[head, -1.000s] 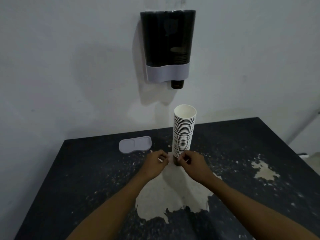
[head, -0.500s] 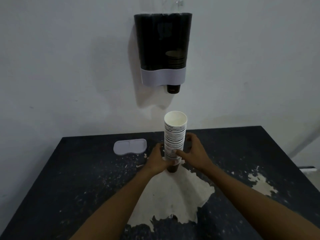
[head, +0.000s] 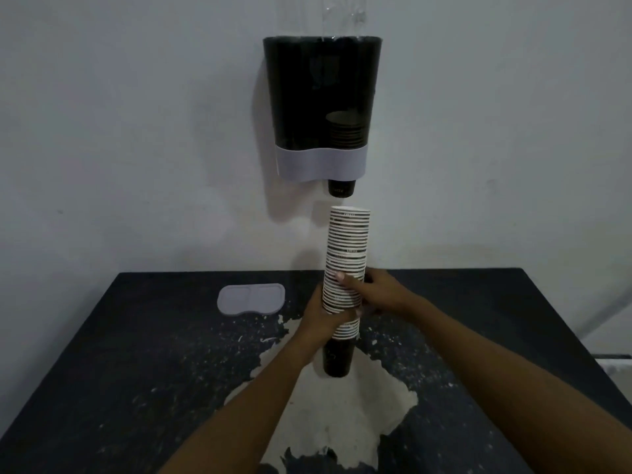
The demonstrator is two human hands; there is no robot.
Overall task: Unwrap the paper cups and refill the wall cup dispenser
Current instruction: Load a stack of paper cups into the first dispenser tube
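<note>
Both hands clasp one tall stack of paper cups (head: pixel 347 268): the left hand (head: pixel 323 314) has its grip wrapped round the lower part from the left, and the right hand (head: pixel 378 294) has its grip closed on it from the right, thumb lying across the ribbed front. The stack is a slightly leaning column of thin white rolled rims with dark bands between, ending in one dark cup body at the bottom; small print on the cups is too fine to read. Half a second earlier the stack stood low with its white open mouth showing; now it is lifted clear of the table (head: pixel 102 371), its top just under the dark cup (head: pixel 341 189) poking from the dispenser (head: pixel 321 97), which shows pale lettering too blurred to read. The dispenser is a smoky dark housing on the far wall with a pale grey band at its base and a short stack dimly visible inside on the right. The table is dark and matt, its coating flaked away to pale patches. A pale grey two-lobed lid (head: pixel 251 298) lies far left on it.
</note>
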